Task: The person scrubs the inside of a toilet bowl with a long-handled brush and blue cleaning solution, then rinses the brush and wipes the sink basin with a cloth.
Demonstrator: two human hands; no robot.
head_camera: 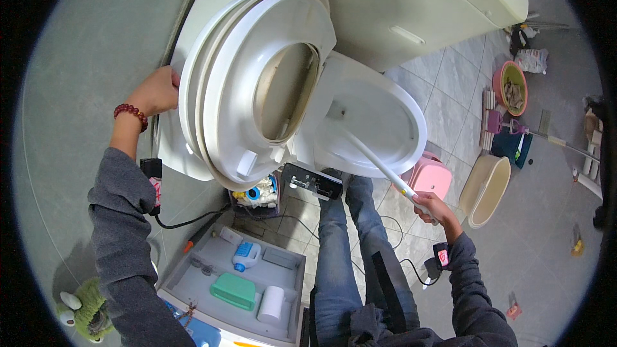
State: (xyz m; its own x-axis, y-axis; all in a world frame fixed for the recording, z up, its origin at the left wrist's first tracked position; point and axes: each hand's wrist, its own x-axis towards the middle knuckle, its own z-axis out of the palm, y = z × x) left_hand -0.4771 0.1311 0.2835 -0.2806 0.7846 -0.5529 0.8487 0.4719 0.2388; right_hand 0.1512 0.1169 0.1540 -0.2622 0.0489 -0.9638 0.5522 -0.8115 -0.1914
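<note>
My right hand [433, 208] is closed around the white handle of a long toilet wand [371, 154]. Its far end reaches down into the bowl of the white toilet [418, 123]. Beside the raised toilet seat [231, 82] and lid, my left hand [159, 90] is at the cistern [181, 156], wearing a red bead bracelet [131, 112] at the wrist. The left fingertips are partly hidden behind the raised lid, so their grip does not show. A black control panel [312, 182] juts from the toilet's side, close to my legs.
A white washing machine [385, 5] stands beyond the toilet. On the left, an open drawer [193, 283] holds a blue-and-white bottle [246, 256], a green box [234, 291] and a white roll [271, 303]. A pink stool [432, 176] and a beige bin [486, 193] are on the right.
</note>
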